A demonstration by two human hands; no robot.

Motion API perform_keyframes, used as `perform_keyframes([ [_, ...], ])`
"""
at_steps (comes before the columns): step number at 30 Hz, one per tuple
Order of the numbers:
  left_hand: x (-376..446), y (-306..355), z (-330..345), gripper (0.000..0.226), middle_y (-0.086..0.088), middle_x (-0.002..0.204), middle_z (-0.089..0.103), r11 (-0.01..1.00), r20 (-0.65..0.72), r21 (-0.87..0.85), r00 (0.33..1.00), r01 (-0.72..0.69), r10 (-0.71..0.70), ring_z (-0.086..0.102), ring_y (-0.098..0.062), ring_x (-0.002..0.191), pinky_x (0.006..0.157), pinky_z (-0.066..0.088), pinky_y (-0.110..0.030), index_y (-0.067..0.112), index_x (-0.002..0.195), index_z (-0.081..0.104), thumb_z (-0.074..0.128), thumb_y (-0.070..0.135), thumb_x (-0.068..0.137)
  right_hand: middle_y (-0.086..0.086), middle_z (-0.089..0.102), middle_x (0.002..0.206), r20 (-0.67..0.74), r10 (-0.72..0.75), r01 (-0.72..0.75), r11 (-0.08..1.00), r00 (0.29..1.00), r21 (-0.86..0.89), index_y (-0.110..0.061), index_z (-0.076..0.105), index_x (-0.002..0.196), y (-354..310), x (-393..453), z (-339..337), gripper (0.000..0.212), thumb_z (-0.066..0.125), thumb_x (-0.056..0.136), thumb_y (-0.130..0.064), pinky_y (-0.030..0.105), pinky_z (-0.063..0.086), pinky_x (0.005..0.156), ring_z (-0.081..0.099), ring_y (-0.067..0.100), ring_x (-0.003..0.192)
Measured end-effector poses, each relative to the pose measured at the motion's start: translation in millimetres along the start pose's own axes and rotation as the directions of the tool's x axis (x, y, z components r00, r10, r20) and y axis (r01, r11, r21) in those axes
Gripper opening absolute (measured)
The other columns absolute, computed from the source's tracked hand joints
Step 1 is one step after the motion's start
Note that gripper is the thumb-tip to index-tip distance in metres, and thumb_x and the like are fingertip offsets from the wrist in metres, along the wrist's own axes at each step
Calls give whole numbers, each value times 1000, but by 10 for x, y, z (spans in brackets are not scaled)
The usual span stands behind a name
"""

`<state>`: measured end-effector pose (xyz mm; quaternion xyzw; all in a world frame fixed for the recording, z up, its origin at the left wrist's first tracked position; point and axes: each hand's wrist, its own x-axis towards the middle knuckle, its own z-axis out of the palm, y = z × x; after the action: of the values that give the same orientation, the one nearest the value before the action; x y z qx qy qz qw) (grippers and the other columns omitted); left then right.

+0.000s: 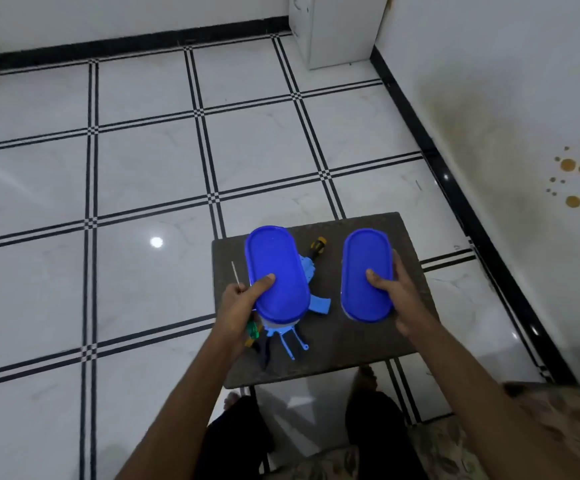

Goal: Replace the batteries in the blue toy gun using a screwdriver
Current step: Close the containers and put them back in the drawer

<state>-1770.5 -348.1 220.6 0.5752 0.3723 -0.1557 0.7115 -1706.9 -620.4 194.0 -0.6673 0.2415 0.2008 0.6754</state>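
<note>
Setup looks to be the step in hand — the left hand (243,303) and right hand (394,296) each grip a blue-lidded tub (276,271), (366,271) from the near end, thumbs on the lids, arms reaching forward over the small dark table (410,233). The blue toy gun (311,282) lies on it, half hidden under the left tub, with a yellow-handled screwdriver (317,244) just beyond — the tubs likely need setting aside or opening next.

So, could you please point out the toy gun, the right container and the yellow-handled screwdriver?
toy gun (319,304): head view, on its blue grip.
right container (364,268): head view, on its lid.
yellow-handled screwdriver (317,244): head view, on its handle.
</note>
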Motion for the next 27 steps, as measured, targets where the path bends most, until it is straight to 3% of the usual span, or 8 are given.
perform_keyframes([
  [2, -337, 368, -200, 37, -17, 93, 68, 999, 25, 35, 1000, -17, 16, 71, -18, 73, 54, 55, -27, 5, 91, 51, 77, 29, 81, -4, 66, 125, 36, -23, 21, 998, 999, 61, -26, 50, 140, -394, -476, 187, 54, 68, 90, -17, 28, 59, 72, 68, 14, 102],
  [4, -592, 715, -368, 46, -15, 90, 62, 995, 65, 81, 996, -59, 53, 66, -20, 74, 51, 48, -27, 10, 90, 47, 79, 39, 77, -7, 69, 117, 36, -88, 84, 991, 995, 100, -27, 54, 132, -758, -872, 324, 43, 65, 92, -14, 24, 59, 68, 71, 9, 93],
  [8, -860, 1160, -651, 68, -15, 87, 59, 981, 82, 158, 992, -108, 96, 61, -25, 79, 61, 42, -36, 12, 88, 47, 82, 61, 57, -11, 69, 119, 20, -195, 192, 975, 981, 112, -29, 51, 138, -1282, -1275, 541, 46, 62, 94, -20, 26, 59, 73, 71, 8, 97],
  [12, -1014, 1427, -801, 67, -17, 93, 63, 982, 55, 133, 990, -137, 131, 62, -24, 79, 60, 44, -32, 8, 96, 52, 80, 57, 61, -9, 65, 125, 54, -276, 270, 957, 960, 103, -27, 49, 141, -1551, -1380, 774, 47, 60, 96, -20, 26, 58, 76, 67, 12, 106],
  [15, -1046, 1613, -950, 80, -24, 109, 66, 984, 43, 84, 987, -158, 155, 63, -29, 89, 71, 46, -39, 1, 108, 56, 82, 57, 58, -11, 64, 125, 86, -294, 285, 953, 952, 107, -28, 50, 140, -1666, -1401, 1006, 46, 59, 96, -16, 23, 57, 76, 65, 10, 107],
  [20, -908, 1939, -1310, 68, -23, 112, 65, 979, 66, 66, 980, -193, 189, 63, -29, 92, 74, 46, -39, 3, 104, 57, 80, 52, 63, -5, 64, 131, 99, -282, 270, 956, 954, 116, -27, 49, 142, -1720, -1356, 1582, 49, 62, 95, -18, 34, 55, 86, 63, 18, 114],
  [24, -631, 2194, -1763, 86, -20, 111, 67, 975, 111, 71, 973, -209, 200, 64, -29, 93, 74, 47, -39, -3, 114, 57, 80, 58, 58, -10, 64, 127, -18, -278, 279, 957, 960, 75, -34, 57, 132, -1704, -1252, 2208, 41, 65, 92, -38, 37, 56, 87, 62, 17, 114],
  [27, -329, 2375, -2230, 77, -18, 106, 67, 970, 143, 96, 968, -223, 208, 63, -28, 89, 70, 47, -37, 1, 103, 58, 79, 60, 59, -11, 64, 126, -75, -272, 274, 961, 960, 27, -36, 57, 131, -1695, -1160, 2766, 54, 69, 83, -57, 44, 57, 90, 63, 17, 111],
])
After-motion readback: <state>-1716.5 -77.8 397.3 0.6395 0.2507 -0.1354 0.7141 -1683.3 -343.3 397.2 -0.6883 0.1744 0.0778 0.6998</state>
